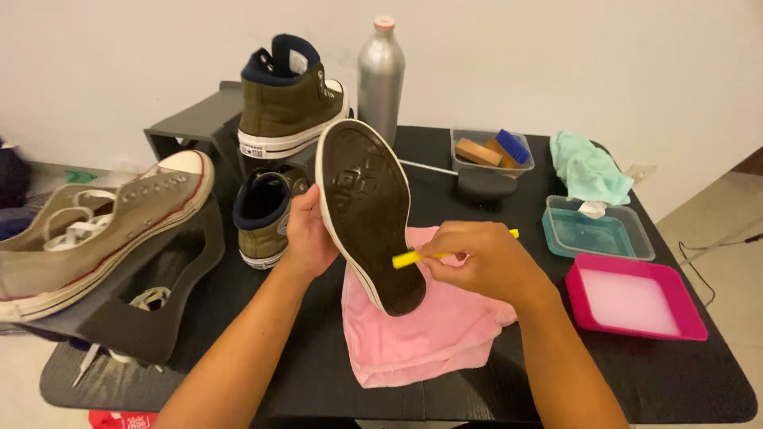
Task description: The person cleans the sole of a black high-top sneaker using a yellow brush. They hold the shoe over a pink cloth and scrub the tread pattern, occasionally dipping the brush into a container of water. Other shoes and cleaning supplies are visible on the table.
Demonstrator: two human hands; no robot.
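Gripping an olive high-top sneaker (362, 214) by its upper, the left hand (306, 238) curls around the shoe's side and tips it so the dark rubber sole faces up towards the camera, toe pointing away, which puts the tread in plain sight and within reach of the other hand. The right hand (477, 262) has its fingers drawn together, pinching a slim yellow brush handle (445, 253) whose near end lies against the sole close to the heel. Both hands hang over a pink cloth (421, 326) spread on the black bench (675, 373), placed, it seems, to catch whatever comes off the sole. To the right, close to the working hand, sit a pink tray of milky liquid (632, 298) and a teal tray (596, 230), with a mint green cloth (588, 167) behind them. Further back stand a silver metal bottle (380, 75) and a clear tub holding brushes (491, 151). A matching olive sneaker (290, 99) stands upright on a grey stand, another (262, 214) below it just beside the left hand, and a beige low-top sneaker (95, 230) rests tilted on a grey rack at the far left, well apart from the work
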